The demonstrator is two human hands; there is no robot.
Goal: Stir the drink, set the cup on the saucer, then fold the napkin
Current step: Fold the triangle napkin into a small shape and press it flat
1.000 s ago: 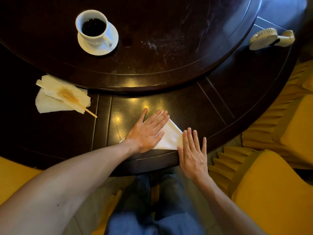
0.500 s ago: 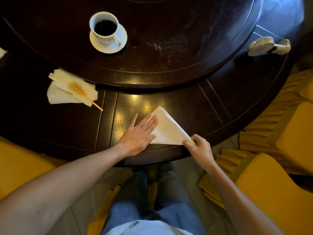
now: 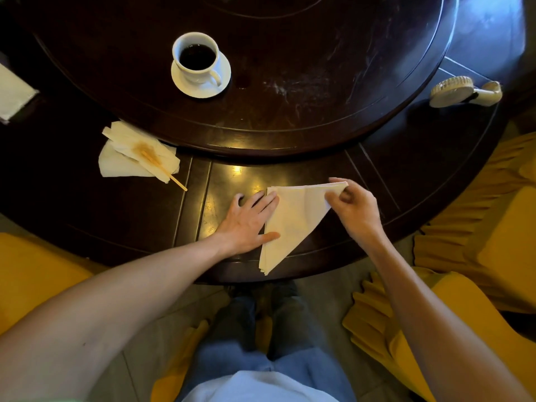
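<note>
The napkin (image 3: 293,219) now lies as a triangle on the near edge of the dark table (image 3: 406,175), its long point hanging toward the person and its far edge running left to right. Half a second ago the right hand (image 3: 355,208) was pinching the near right corner; it has since carried that corner up and away, and now grips the far right tip between thumb and fingertips, slightly raised off the wood. The left hand (image 3: 246,221) has slid to the left side of the paper and lies flat, fingers spread and not gripping, with the fingertips and thumb pressing on the left edge to pin it. The triangle has turned about that pinned side, so I judge another fold is being set up or squared, and the folding step is well under way.

The cup (image 3: 198,58) already stands on its saucer (image 3: 223,82), far and left of centre on the raised round centre of the table, dark drink inside, so the first two steps look done.

Counted: one cup, one saucer, one napkin in hand. One crumpled, stained tissue (image 3: 127,158) lies to the left with one wooden stirrer (image 3: 166,172) on it. One more white paper (image 3: 13,94) shows at the far left edge. One pale hand fan (image 3: 464,91) lies far right. Two yellow chairs (image 3: 478,314) stand on the right.
</note>
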